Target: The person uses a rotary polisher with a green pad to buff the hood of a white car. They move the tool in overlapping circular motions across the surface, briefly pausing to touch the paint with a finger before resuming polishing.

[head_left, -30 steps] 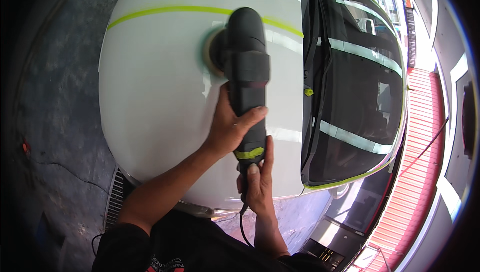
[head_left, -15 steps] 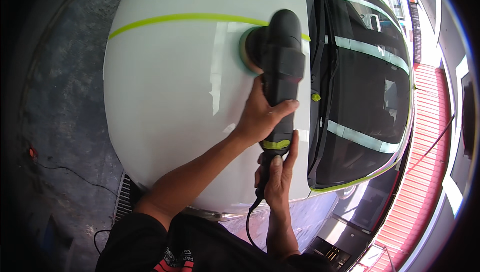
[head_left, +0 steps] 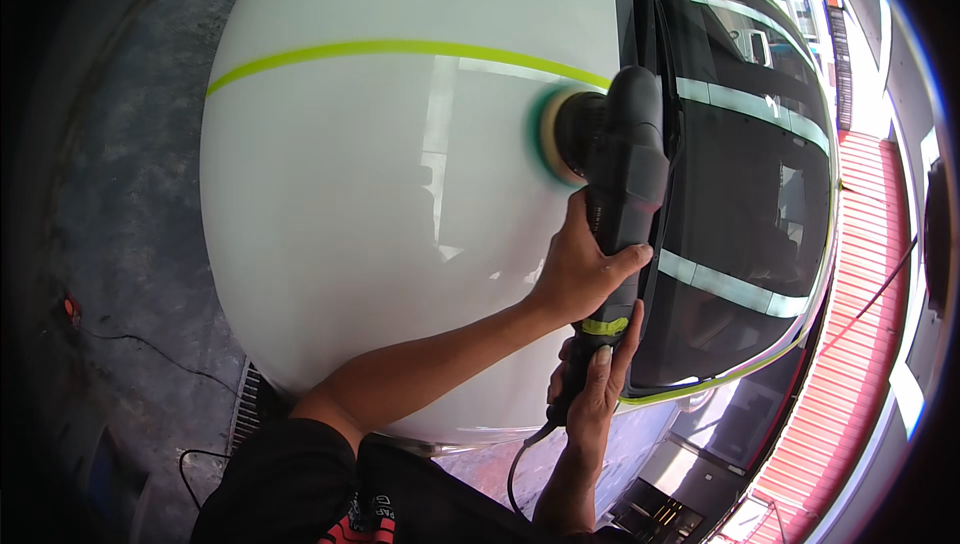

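Observation:
Both my hands hold a black car polisher (head_left: 632,159) over a white car hood (head_left: 330,204). My left hand (head_left: 590,264) wraps round the middle of its body, thumb across the top. Lower down, my right hand (head_left: 597,374) grips the rear handle, below a yellow-green band of tape (head_left: 605,327). The round polishing pad (head_left: 562,137), with a green edge blurred by motion, lies against the hood near the windshield side. Just beyond the pad, a strip of yellow-green masking tape (head_left: 390,48) crosses the hood. The palm sides of my hands are hidden.
The dark windshield (head_left: 750,214) with its wipers borders the hood on the right. A power cord (head_left: 515,479) hangs from the polisher's rear end. On the left, another thin cable (head_left: 150,344) runs over the grey floor (head_left: 120,214) near a drain grate (head_left: 245,409).
The polisher and both hands have moved right and toward me, closer to the windshield. The pad has slid away from the tape line. My grip is unchanged.

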`<state>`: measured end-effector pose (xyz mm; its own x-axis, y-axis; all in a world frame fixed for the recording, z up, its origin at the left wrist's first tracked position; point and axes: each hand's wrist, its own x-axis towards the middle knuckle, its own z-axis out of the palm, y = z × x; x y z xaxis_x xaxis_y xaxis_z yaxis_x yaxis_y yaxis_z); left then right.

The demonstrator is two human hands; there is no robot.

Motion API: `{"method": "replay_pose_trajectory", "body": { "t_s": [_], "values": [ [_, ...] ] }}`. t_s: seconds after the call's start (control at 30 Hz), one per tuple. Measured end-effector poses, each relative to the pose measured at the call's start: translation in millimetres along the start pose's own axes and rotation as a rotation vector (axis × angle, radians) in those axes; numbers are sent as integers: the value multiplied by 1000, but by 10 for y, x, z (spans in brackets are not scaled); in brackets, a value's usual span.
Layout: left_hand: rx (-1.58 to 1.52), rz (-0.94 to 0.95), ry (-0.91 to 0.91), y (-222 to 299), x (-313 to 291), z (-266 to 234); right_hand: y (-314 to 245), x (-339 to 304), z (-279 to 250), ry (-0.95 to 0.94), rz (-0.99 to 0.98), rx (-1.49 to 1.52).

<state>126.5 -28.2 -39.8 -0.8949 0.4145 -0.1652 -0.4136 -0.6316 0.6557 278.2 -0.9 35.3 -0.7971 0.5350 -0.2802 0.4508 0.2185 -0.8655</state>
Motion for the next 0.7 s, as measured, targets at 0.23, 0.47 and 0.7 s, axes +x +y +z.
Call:
{"method": "replay_pose_trajectory", "body": {
  "t_s": [0.23, 0.47, 0.7],
  "values": [
    [-56, 46, 67, 249, -242, -429, 24, -153, 229, -137, 62, -45],
    [-2, 27, 261, 489, -769, -800, -22, -298, 155, -419, 148, -286],
    [-63, -20, 31, 247, -227, -198, -97, -178, 112, -9, 74, -28]
  ]
}}
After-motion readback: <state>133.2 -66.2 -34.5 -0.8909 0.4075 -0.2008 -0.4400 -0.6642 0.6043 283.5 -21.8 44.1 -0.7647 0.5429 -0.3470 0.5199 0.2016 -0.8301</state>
